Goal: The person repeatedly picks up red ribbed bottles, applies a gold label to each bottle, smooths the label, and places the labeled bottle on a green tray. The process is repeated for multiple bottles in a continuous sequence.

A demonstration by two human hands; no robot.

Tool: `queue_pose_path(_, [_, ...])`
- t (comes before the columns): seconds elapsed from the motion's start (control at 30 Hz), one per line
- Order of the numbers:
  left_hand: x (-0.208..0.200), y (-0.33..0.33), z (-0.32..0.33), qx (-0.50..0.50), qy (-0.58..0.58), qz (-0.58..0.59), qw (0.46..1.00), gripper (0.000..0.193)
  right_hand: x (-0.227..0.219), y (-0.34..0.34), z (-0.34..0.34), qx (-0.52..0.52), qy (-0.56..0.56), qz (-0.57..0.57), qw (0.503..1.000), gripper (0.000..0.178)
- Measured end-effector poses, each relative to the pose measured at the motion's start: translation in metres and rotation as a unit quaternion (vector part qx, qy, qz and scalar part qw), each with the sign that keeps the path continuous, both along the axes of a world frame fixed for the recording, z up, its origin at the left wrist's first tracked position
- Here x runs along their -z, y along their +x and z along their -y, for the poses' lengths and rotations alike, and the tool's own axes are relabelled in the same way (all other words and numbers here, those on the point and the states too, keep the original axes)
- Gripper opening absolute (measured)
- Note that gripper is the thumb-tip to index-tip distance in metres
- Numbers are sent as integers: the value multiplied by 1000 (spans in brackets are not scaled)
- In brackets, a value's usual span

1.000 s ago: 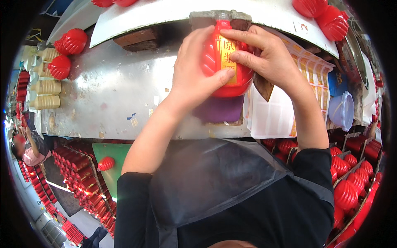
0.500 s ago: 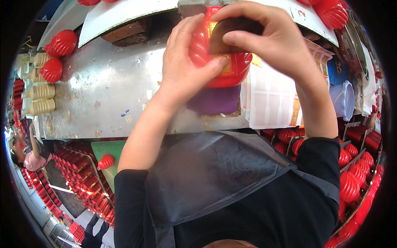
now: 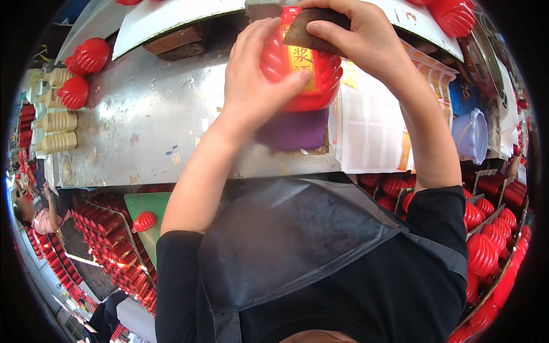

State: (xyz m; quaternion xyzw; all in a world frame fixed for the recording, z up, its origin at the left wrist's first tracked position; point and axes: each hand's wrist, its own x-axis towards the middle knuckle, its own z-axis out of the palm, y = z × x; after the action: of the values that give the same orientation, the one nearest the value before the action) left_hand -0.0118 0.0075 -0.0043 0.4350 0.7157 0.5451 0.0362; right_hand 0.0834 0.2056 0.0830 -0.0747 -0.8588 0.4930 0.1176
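Note:
A glossy red ribbed bottle point(image 3: 273, 67) lies on a purple cloth point(image 3: 294, 132), its neck end pointing away from me. Along its upper side runs a yellow label point(image 3: 299, 54) with printed characters. My left hand point(image 3: 247, 86) grips the bottle from the left, its thumb resting by the label's near end. In my right hand point(image 3: 372, 43), between thumb and fingers, is a dark brown flat scraper-like pad point(image 3: 317, 27). The pad's edge is over the far part of the label; whether it presses there is hard to tell. A grey block point(image 3: 263, 8) sits beside the bottle's neck.
Right of the cloth lie white sheets with yellow labels point(image 3: 369, 120). A pale blue bucket point(image 3: 472, 137) stands farther right. Beige bottles point(image 3: 57, 131) and red bottles point(image 3: 74, 92) line the metal table's point(image 3: 143, 114) left end. Racks of red bottles flank me; another person is far left.
My right hand and the pad have moved up toward the bottle's neck, uncovering more of the label. My left hand keeps its hold on the bottle.

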Motion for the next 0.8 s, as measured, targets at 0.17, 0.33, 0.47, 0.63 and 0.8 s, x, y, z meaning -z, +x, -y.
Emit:
queue_pose_path(0.17, [-2, 0, 0, 2, -3, 6, 1000, 81, 3, 0, -1, 1, 28, -4, 1000, 31])
queue_pose_path(0.33, [-1, -2, 2, 18, 3, 16, 1000, 81, 6, 5, -4, 11, 65, -102, 993, 33])
queue_pose_path(0.47, [9, -4, 5, 46, 49, 80, 994, 64, 17, 22, 12, -2, 205, -204, 957, 23])
queue_pose_path(0.63, [19, -11, 9, 98, 49, 110, 988, 49, 32, 66, 67, -139, 396, -309, 854, 23])
queue_pose_path(0.8, [17, -8, 10, 96, 67, 156, 981, 48, 24, 65, 64, -47, 346, -333, 876, 23])
